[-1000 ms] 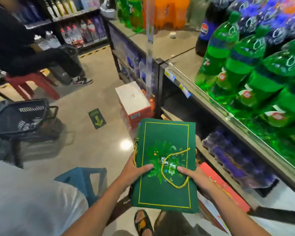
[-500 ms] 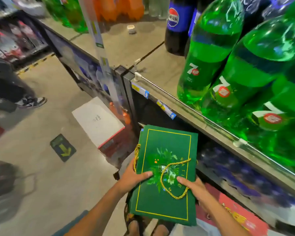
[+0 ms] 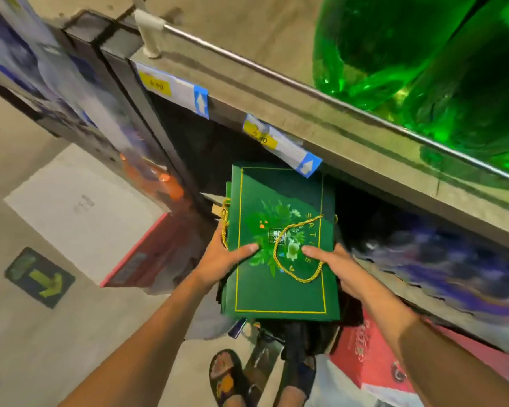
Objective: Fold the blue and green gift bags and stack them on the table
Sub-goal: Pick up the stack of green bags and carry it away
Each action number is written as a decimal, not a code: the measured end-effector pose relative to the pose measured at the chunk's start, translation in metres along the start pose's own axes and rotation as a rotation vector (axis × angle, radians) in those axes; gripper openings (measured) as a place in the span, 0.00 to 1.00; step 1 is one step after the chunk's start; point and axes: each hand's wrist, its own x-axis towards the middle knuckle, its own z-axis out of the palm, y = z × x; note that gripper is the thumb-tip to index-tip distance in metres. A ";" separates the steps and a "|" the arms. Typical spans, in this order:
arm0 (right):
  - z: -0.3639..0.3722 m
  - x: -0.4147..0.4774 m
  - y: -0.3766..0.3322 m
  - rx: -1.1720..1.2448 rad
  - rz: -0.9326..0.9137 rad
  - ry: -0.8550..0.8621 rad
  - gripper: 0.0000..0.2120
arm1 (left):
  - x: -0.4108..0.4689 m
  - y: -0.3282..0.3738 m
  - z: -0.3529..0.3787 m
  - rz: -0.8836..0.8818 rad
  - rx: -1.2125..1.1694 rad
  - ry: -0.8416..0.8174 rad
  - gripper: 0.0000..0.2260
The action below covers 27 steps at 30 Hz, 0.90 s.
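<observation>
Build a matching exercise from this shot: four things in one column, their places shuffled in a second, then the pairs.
1. green gift bag
2. gold cord
3. arrow sticker
4. green bottles

A. on the floor
B. on the shelf above
C. gripped between left hand and right hand
D. looped across the bag's front

Pairs: 1-C, 2-D, 3-A, 4-B

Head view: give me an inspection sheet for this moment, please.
Surface: no table seen; floor below.
Job's things: green gift bag, flat, held in the air before the shelf; no blue one seen.
Clutter: red-and-white box on floor.
Grippers: left hand and right hand grip the bag's sides, thumbs on top.
Cables: nothing seen; gold cord handle lies on the bag.
Surroundings: shelf with green bottles, price labels.
</observation>
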 end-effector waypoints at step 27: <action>-0.003 0.021 -0.069 -0.547 -0.232 0.546 0.36 | 0.057 -0.023 0.058 -0.072 -0.361 0.434 0.44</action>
